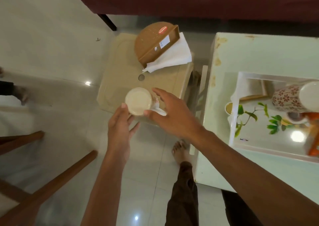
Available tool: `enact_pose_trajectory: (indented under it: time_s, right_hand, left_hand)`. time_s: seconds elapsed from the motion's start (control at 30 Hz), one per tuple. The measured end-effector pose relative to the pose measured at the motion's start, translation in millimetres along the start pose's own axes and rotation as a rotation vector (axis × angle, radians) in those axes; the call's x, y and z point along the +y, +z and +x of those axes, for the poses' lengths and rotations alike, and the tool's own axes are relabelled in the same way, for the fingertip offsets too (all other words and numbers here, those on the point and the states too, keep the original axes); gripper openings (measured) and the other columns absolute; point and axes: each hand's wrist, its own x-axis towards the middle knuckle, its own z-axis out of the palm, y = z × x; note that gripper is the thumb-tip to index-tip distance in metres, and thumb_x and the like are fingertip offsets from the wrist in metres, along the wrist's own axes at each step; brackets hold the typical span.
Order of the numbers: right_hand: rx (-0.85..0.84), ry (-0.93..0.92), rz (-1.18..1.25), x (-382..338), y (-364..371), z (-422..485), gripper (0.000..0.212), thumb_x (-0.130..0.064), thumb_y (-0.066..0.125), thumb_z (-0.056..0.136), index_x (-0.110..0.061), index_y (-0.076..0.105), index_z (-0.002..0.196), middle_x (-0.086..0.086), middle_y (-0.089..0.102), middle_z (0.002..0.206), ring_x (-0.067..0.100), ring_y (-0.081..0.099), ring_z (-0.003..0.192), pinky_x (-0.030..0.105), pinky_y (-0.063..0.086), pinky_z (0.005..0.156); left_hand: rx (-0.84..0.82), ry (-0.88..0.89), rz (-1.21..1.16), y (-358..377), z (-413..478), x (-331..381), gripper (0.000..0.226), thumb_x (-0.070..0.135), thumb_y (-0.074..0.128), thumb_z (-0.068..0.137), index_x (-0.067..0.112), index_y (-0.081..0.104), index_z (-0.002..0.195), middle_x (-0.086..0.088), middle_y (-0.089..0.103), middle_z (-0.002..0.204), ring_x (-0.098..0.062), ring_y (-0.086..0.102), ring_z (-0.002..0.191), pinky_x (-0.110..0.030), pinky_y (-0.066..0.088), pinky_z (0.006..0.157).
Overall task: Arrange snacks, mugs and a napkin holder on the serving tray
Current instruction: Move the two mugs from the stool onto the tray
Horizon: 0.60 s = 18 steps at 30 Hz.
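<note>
A white mug (138, 101) stands on a beige plastic stool (120, 67), near its front edge, handle pointing right. My left hand (120, 124) is at the mug's lower left, thumb against the rim and fingers loose below it. My right hand (170, 112) spreads over the handle side, with thumb and forefinger on either side of the handle. Neither hand plainly grips the mug. A brown napkin holder (155, 42) with white napkins (174, 56) lies on the stool's far side. The leaf-printed serving tray (235, 130) sits on the pale table at right, holding a floral mug (284, 99) and an orange snack packet (312, 139).
The pale green table (241, 53) stands to the right of the stool. A small gold-rimmed cup (228, 107) sits beside the tray's left edge. Wooden chair legs (51, 179) cross the lower left. My bare foot (179, 149) is on the tiled floor below the stool.
</note>
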Motion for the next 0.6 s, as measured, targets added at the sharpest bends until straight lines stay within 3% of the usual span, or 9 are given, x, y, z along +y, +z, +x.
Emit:
enact_pose_trajectory:
  time_s: [0.13, 0.3, 0.4, 0.47, 0.6]
  right_hand:
    - [-0.039, 0.009, 0.034, 0, 14, 23, 0.073, -0.042, 0.079, 0.08, -0.017, 0.046, 0.14, -0.008, 0.057, 0.13, 0.007, 0.049, 0.116, 0.008, 0.038, 0.084]
    - [-0.073, 0.059, 0.06, 6, 16, 30, 0.091, -0.039, 0.084, 0.076, -0.024, 0.036, 0.151, -0.007, 0.053, 0.141, 0.002, 0.045, 0.115, 0.007, 0.036, 0.085]
    - [-0.028, 0.067, 0.066, 4, 11, 24, 0.084, -0.037, 0.084, 0.077, -0.024, 0.041, 0.149, -0.007, 0.055, 0.14, 0.008, 0.052, 0.12, 0.026, 0.048, 0.099]
    - [0.024, 0.062, 0.054, 3, 4, 14, 0.078, -0.037, 0.081, 0.08, -0.023, 0.045, 0.147, -0.006, 0.056, 0.143, 0.012, 0.053, 0.126, 0.036, 0.047, 0.105]
    - [0.16, 0.075, 0.087, 16, -24, -23, 0.06, -0.037, 0.07, 0.089, -0.027, 0.048, 0.144, -0.008, 0.058, 0.14, 0.009, 0.056, 0.124, 0.036, 0.049, 0.104]
  left_hand:
    - [0.01, -0.071, -0.066, 4, 12, 2, 0.036, 0.043, 0.048, 0.104, 0.022, 0.063, 0.13, -0.002, 0.071, 0.126, -0.013, 0.071, 0.112, -0.034, 0.06, 0.091]
    - [0.054, -0.114, -0.112, 7, 21, 2, 0.03, 0.034, 0.051, 0.104, 0.018, 0.064, 0.127, -0.007, 0.069, 0.127, -0.02, 0.071, 0.111, -0.035, 0.062, 0.087]
    - [0.071, -0.075, -0.123, 13, 17, 0, 0.019, 0.029, 0.051, 0.105, 0.024, 0.069, 0.109, -0.007, 0.071, 0.121, -0.021, 0.072, 0.108, -0.033, 0.063, 0.083]
    - [0.073, -0.046, -0.116, 19, 10, -1, 0.018, 0.028, 0.052, 0.105, 0.026, 0.07, 0.104, -0.004, 0.073, 0.116, -0.022, 0.072, 0.11, -0.035, 0.063, 0.082]
    - [-0.035, 0.012, -0.066, 48, -19, -6, 0.021, 0.033, 0.055, 0.102, 0.032, 0.076, 0.101, 0.003, 0.077, 0.114, -0.017, 0.072, 0.111, -0.038, 0.062, 0.087]
